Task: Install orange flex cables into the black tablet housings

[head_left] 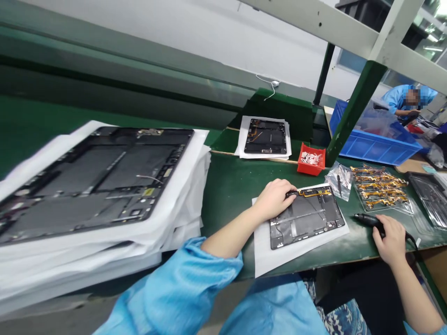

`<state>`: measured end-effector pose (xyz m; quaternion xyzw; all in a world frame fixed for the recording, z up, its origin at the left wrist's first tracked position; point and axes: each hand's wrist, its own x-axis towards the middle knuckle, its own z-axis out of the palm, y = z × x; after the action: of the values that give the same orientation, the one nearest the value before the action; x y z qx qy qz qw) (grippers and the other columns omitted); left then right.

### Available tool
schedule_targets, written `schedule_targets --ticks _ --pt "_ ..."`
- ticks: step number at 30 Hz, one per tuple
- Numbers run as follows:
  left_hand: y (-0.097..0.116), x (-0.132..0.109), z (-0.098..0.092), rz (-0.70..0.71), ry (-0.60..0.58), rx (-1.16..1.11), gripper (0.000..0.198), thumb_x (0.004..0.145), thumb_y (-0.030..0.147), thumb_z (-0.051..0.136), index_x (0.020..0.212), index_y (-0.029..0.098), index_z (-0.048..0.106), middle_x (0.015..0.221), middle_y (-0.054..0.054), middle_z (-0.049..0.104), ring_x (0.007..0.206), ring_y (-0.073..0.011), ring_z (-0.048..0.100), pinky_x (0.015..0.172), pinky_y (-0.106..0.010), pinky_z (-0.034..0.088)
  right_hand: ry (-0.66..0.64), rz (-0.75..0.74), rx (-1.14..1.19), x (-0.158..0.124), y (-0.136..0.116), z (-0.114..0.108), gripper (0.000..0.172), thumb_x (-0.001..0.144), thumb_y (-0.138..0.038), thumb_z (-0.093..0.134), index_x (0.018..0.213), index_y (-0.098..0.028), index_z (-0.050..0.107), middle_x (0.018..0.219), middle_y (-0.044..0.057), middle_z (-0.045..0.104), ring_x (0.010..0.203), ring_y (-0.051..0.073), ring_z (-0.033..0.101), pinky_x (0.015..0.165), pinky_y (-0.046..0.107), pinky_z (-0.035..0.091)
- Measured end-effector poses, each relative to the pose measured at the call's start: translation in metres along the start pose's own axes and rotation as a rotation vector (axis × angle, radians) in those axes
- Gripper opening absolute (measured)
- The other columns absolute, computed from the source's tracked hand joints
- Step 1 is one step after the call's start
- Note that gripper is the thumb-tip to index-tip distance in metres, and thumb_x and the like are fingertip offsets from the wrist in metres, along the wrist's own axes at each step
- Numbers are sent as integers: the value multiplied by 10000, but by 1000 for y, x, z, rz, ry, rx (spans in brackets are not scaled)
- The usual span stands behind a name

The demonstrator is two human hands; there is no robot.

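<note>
The person's left hand point(274, 200) lies on the far edge of a dark tablet housing point(306, 216), which sits flat on a white sheet point(279, 256) at the front of a green workbench point(230, 195). Its fingers point(289, 188) are pressed together and reach onto the end of a gold flex cable point(316, 191) along that edge; whether they pinch it, I cannot tell. The right hand point(391, 239), at the housing's 3 o'clock, has its fingers curled around a black corded electric screwdriver point(370, 222), whose tip points toward the housing without touching it. At 12 o'clock stands a red bin point(310, 159), and at 2 o'clock lies a clear tray of gold flex cables point(379, 186). A stack of housings point(87, 177) on white sheets fills 9 o'clock. Beyond a blue crate point(375, 144), a co-worker point(396, 97) in blue sits at 1 o'clock.
</note>
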<state>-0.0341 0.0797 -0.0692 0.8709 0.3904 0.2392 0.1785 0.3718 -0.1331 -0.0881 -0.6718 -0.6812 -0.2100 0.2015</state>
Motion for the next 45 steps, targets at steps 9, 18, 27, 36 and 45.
schedule_targets --ticks 9,18,27,36,45 --pt "-7 3 2 17 25 15 283 909 367 554 1063 218 740 1017 -84 713 969 -259 609 924 -405 453 -55 -5 -77 6 -7 2 374 937 -310 514 1287 -190 566 1207 119 667 1160 287 576 1107 534 285" --pt "-4 4 0 6 36 31 279 899 373 552 1043 228 742 1002 -80 721 970 -260 620 914 -401 462 -15 3 -100 3 -27 2 466 954 -298 483 1406 -182 504 1311 176 604 1246 346 512 1106 659 272" --pt "-3 -2 -1 -13 23 36 269 914 352 545 1061 211 721 1021 -80 710 981 -270 606 912 -412 453 47 -103 62 38 -61 -1 337 934 -200 523 1261 -214 603 1272 132 613 1227 301 537 1139 587 296" --pt "3 -9 -7 -53 4 17 244 932 327 540 1073 207 700 1049 -76 700 1023 -268 593 941 -421 439 -170 -272 284 149 -106 48 286 925 -174 522 1091 -231 748 1235 95 675 1125 253 611 1037 448 445" --pt "6 -15 -11 -82 -29 22 250 947 326 515 1086 212 689 1065 -70 698 1018 -260 597 934 -427 444 -245 -194 403 153 -107 63 352 905 -115 468 1112 -225 730 1164 58 709 1027 188 689 940 329 556"
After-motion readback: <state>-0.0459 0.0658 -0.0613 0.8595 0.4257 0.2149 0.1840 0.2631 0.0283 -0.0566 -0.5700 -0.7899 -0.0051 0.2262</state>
